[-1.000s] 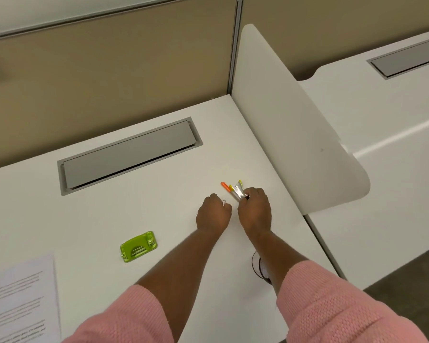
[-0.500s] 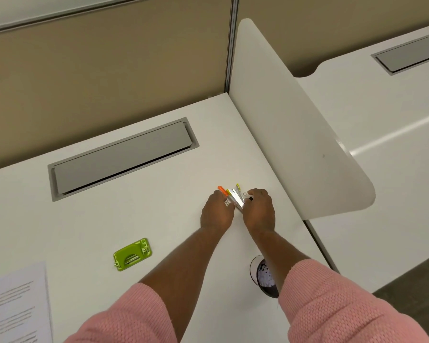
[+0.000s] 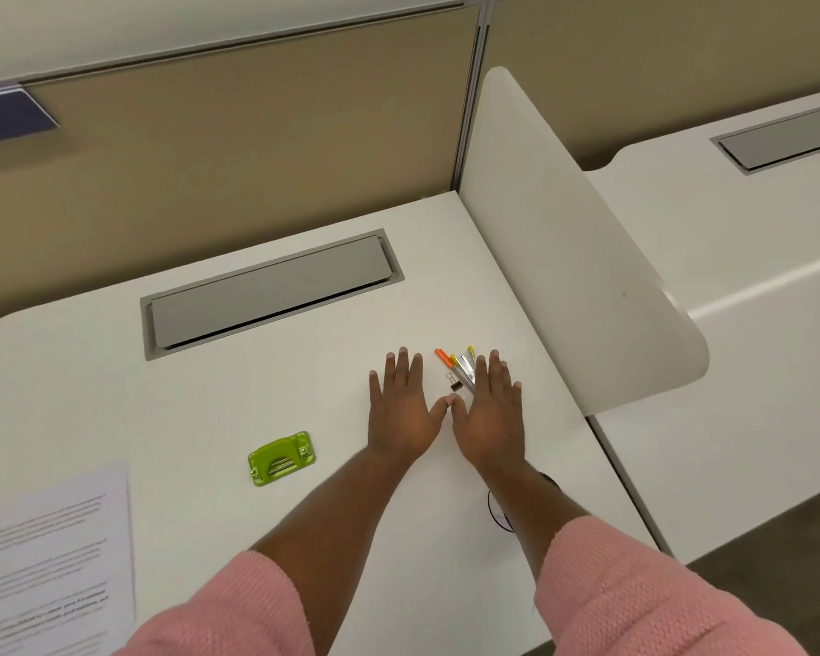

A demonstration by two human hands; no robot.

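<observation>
Fingers (image 3: 402, 366) of both hands lie straight and slightly spread, flat on the white desk (image 3: 209, 395), gripping nothing. The left hand (image 3: 401, 414) and the right hand (image 3: 488, 419) rest palm down side by side, their thumb tips meeting between them.

A small bundle of markers (image 3: 462, 369) lies on the desk in the gap between the two hands, close against the inner edge of the right index finger. Its orange and yellow tips fan out away from the person, roughly level with the fingertips. Whether the finger covers the bundle's near end is hard to tell. A black binder clip (image 3: 454, 384) sits just beside the markers, a little beyond the touching thumbs, apart from the left hand's fingers.

A green hole punch (image 3: 281, 459) lies well to the left, with a printed sheet (image 3: 53, 561) farther left. A grey cable lid (image 3: 271, 288) is set into the desk beyond the hands, and a white divider (image 3: 564, 277) stands to the right.
</observation>
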